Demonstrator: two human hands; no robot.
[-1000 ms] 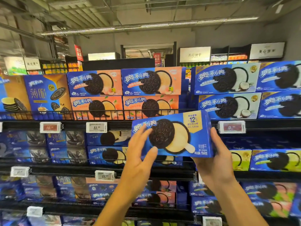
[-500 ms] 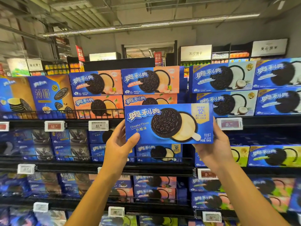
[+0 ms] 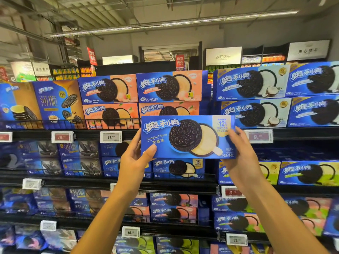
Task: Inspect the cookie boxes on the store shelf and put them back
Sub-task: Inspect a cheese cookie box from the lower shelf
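The cheese-flavour cookie box is held up in the air, front face toward the camera and long edge level, just in front of the shelf rail that carries the price tags. The left hand grips its lower left corner, thumb pressed on the front face and the other fingers hidden behind the box. The right hand grips the right end, thumb lying along the front near the upper corner, the rest wrapped behind. Both hands are closed on the box; neither is free.

It looks like a thin printed cardboard carton, so it should be light and fairly stiff along its length, but the broad faces would likely dent under a hard squeeze, and the cookies inside are brittle. The glossy print may be a little slippery. The two short ends, where the board is folded and strongest, seem the best places to take hold, as now; pinching the middle of a face would be riskier.

Directly below the held box, on the shelf under the rail, sits a matching cheese box with a dark gap above it, which is probably the slot for the return. Above the rail stand peach-coloured boxes.
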